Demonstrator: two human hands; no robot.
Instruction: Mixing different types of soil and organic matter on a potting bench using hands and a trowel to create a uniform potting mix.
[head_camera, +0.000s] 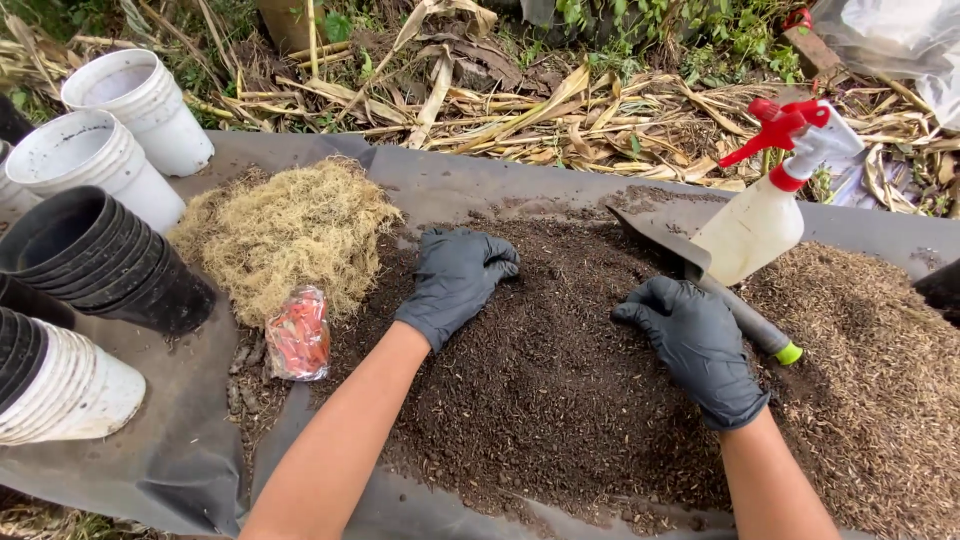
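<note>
On the middle of the dark ground sheet (180, 450), a wide heap of dark potting soil (540, 390) is lying spread out, and both gloved hands are resting on it. The left hand (455, 282), in a black glove, is pressing palm-down into the soil towards the far side of the heap, its fingers curling loosely and gripping nothing that can be seen. The right hand (698, 345), also in a black glove, is lying knuckles-up on the soil nearer the right edge of the sheet, its fingers bending inward; whether any soil is caught under them cannot be told. Just beside that hand, a garden trowel (700, 270) is lying with its blade dug into the heap and its grey, green-tipped handle pointing towards the near right, not being held. A white spray bottle (760, 220) with a red trigger is leaning over the trowel blade near the far right edge. A lighter pile of husks (880, 370) is covering the right end of the sheet. Towards the far left corner, a mound of pale dry moss (285, 230) is sitting, with a small clear packet of orange pieces (298, 335) lying at its near side. Along the left edge, stacks of black pots (100, 260) and white pots (110, 130) are lying on their sides.
</note>
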